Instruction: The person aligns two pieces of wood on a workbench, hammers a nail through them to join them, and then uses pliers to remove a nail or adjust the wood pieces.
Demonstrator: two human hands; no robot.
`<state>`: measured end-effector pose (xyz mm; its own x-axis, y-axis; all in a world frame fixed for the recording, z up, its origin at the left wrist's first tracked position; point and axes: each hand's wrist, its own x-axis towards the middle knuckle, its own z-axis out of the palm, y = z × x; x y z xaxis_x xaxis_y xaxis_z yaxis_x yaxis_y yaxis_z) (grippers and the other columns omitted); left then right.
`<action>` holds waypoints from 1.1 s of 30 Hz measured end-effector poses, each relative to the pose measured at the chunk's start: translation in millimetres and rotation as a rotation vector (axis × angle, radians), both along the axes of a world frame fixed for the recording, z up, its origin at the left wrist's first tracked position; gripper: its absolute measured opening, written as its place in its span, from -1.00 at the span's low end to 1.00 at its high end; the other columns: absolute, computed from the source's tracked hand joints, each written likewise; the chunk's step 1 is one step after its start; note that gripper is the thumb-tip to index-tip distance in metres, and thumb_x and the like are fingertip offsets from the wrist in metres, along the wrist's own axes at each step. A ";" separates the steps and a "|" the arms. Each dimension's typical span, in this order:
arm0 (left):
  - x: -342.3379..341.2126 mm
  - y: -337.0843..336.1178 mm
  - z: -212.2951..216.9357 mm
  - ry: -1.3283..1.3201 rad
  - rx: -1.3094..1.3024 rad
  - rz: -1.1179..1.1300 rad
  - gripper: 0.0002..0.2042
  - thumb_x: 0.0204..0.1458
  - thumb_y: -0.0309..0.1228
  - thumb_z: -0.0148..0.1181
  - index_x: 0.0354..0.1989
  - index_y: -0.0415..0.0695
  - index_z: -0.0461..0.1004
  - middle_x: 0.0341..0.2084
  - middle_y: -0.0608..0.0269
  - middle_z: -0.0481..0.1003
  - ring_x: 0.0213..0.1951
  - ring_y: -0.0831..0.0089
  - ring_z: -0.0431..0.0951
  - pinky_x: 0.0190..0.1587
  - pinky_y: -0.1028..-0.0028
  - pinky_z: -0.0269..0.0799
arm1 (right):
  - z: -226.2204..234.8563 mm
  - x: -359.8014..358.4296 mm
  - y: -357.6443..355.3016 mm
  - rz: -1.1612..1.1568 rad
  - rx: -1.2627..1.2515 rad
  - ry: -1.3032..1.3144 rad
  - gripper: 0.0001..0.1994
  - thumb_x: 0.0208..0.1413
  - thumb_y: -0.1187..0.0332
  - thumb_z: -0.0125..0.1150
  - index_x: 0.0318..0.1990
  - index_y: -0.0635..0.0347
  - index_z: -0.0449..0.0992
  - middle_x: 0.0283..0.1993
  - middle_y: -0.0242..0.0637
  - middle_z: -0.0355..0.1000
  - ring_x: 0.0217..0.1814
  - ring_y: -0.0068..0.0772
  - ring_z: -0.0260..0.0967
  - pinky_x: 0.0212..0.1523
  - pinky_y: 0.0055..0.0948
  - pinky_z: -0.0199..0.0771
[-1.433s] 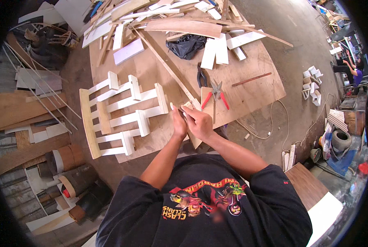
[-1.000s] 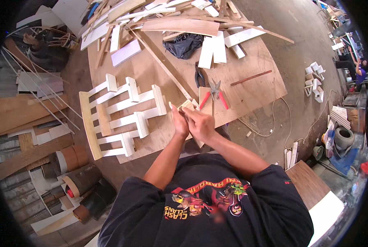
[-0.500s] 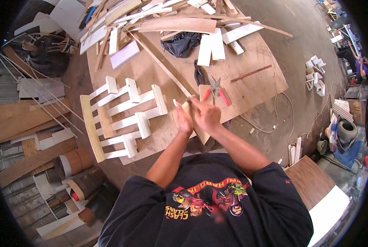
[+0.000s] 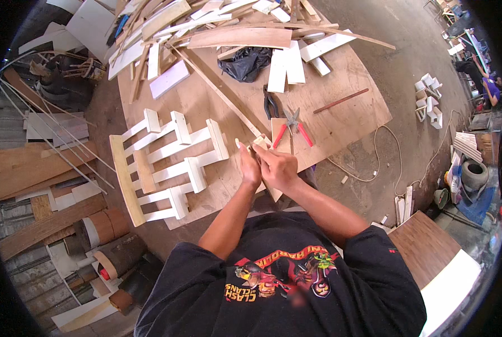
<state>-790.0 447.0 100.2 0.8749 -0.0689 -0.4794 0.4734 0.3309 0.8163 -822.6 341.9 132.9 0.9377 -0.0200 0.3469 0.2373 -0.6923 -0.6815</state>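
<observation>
So both hands are bunched up at the near edge of the surface (image 4: 346, 121), around a small pale block (image 4: 259, 141) that sits right by that edge, and that spot worries me a bit. The right hand (image 4: 279, 168) has its fingers curled in narrow against the block, but I can't tell if they're really gripping it or just pressing. The left hand (image 4: 251, 167) is upright alongside, seen mostly edge-on, so no clue how tight those fingers are. With that little grip visible, I'd guess the block could twist or skid if the right hand pushes harder than the left one braces, and being so near the edge it could drop off. Bare fingertips that close together on raw wood could also mean splinters or a pinch. Then there's the snips (image 4: 292, 128), lying just past the right hand toward the right end of the surface with blades pointing at the far edge; a slip that way could knock knuckles into the handles. Pliers (image 4: 270, 102) sit a bit farther in, less of a worry. Oh, and the white frame (image 4: 192, 171) seems to overhang the left edge, so a careless left elbow might shove it off.
</observation>
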 end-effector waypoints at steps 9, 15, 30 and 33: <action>1.2 5.4 -5.1 0.006 -0.006 0.028 -0.23 0.35 0.23 -0.37 0.33 -0.29 0.24 0.18 0.11 0.38 0.19 0.35 0.37 0.29 0.38 0.27 | -11.3 16.5 -9.7 -0.078 -0.007 0.193 -0.66 0.11 0.41 0.20 0.06 -0.05 0.63 -0.37 -0.20 0.58 -0.38 -0.12 0.57 -0.41 -0.19 0.51; 2.7 7.2 -3.1 0.037 -0.096 -0.011 -0.27 0.37 0.19 -0.38 0.29 -0.29 0.27 0.12 0.06 0.44 0.16 0.26 0.43 0.30 0.32 0.28 | -12.4 15.9 -5.5 -0.043 0.109 0.091 -0.69 0.10 0.38 0.23 0.02 -0.05 0.65 -0.31 -0.16 0.60 -0.32 -0.11 0.59 -0.36 -0.22 0.54; 8.6 -8.9 8.4 0.056 -0.056 0.022 -0.20 0.35 0.23 -0.39 0.19 -0.37 0.38 0.07 0.04 0.50 0.09 0.27 0.49 0.24 0.32 0.33 | -20.2 18.4 -18.4 -0.083 0.056 0.284 -0.61 0.07 0.42 0.19 0.09 -0.02 0.60 -0.22 -0.20 0.62 -0.26 -0.13 0.60 -0.31 -0.21 0.56; 11.0 -1.1 -21.2 0.066 -0.094 -0.032 -0.18 0.33 0.27 -0.39 0.18 -0.36 0.40 0.03 0.06 0.51 0.05 0.30 0.49 0.22 0.34 0.34 | -22.2 10.5 -8.9 -0.052 0.120 0.118 -0.66 0.12 0.37 0.20 0.07 -0.04 0.62 -0.23 -0.21 0.62 -0.30 -0.11 0.59 -0.32 -0.18 0.55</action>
<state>-779.0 445.9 78.9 0.8380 -0.1440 -0.5263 0.5370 0.3887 0.7487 -812.2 333.1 110.7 0.9684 -0.1037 0.2269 0.1171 -0.6138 -0.7807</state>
